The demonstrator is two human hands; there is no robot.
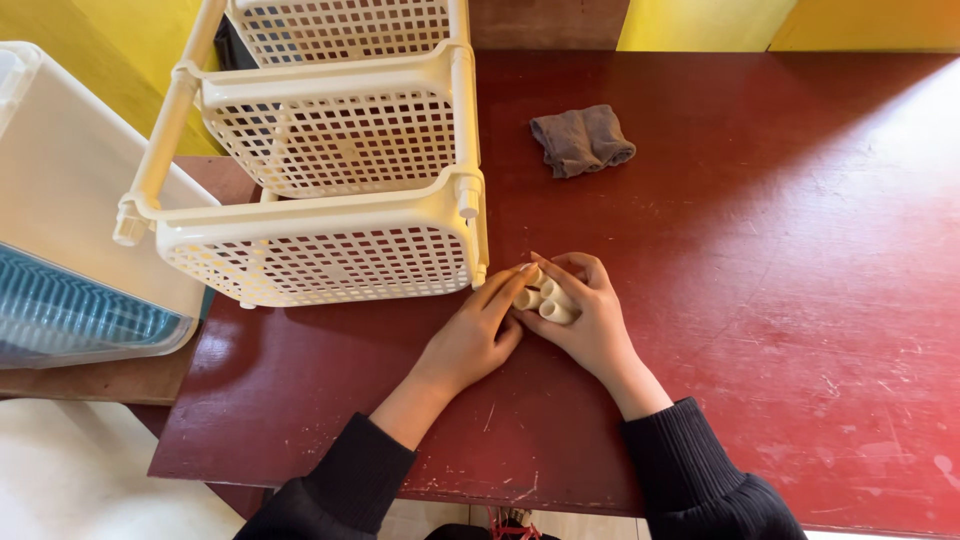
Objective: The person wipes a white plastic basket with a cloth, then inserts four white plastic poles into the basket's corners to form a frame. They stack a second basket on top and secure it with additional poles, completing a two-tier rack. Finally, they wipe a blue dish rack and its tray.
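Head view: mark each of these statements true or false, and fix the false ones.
1. The right hand holds several short cream tubes. True.
2. The left hand rests flat on the grey cloth. False: its fingers touch the tubes; the cloth lies apart, farther back on the red table.
3. The cream tiered basket rack lies tipped on its side. True.
4. The cloth lies inside a basket. False: it lies on the table, beside the rack.
5. Both sleeves are black. True.

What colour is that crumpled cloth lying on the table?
The cloth is grey-brown, lying on the dark red table; the head view shows it clearly.
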